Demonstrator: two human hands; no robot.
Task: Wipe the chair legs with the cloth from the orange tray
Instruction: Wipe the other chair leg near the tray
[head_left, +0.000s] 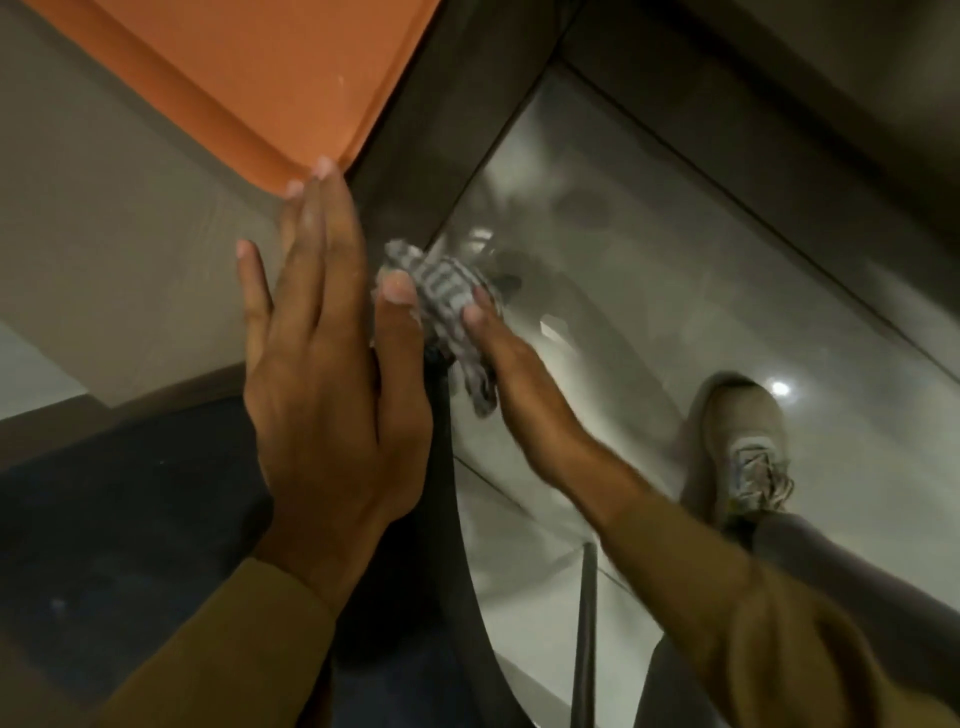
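Cloth (447, 306) gripped by right hand (519, 384).

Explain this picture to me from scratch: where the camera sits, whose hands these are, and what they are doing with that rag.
There is no machine here. A person wears one wide-angle camera on the head, so you look forward and down along their own arms; the wide lens bends the straight lines.

The left hand lies flat with straight fingers, its fingertips by the corner of the orange tray, which sits on a beige surface.

The right hand reaches down past the edge and holds a crumpled grey-and-white patterned cloth. The cloth seems to be against a dark chair part, but motion blur hides the exact contact.

Below is a glossy tiled floor. A shoe stands on it, apparently the person's own. A thin dark rod, probably a chair leg, shows at the bottom.
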